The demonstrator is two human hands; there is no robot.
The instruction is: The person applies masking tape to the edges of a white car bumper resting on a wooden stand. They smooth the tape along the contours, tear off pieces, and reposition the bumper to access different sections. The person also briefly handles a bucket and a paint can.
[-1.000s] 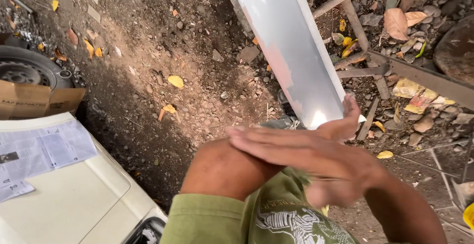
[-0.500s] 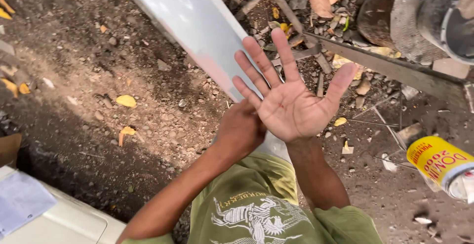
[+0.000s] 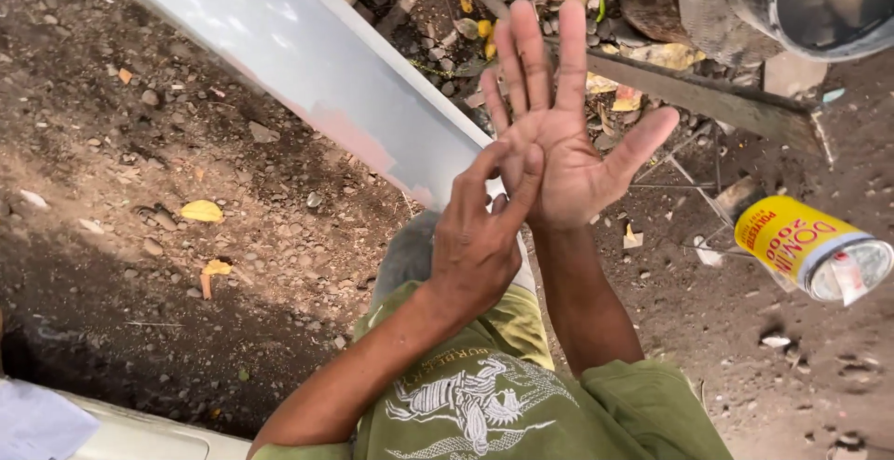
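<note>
Dirt ground [image 3: 140,143]; hands' [image 3: 521,199] contents unclear

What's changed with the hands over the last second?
A second ago the right hand lay flat across the left hand. It has since turned palm-up with fingers spread, and the left hand's fingertips now press into its palm. Neither hand took hold of anything. The view swung right, bringing the yellow can into sight. The pale painted beam lies as before.

Bright, dappled daylight glares off the pale beam [image 3: 307,60]; deep shadow lower left, with everything reasonably sharp.
</note>
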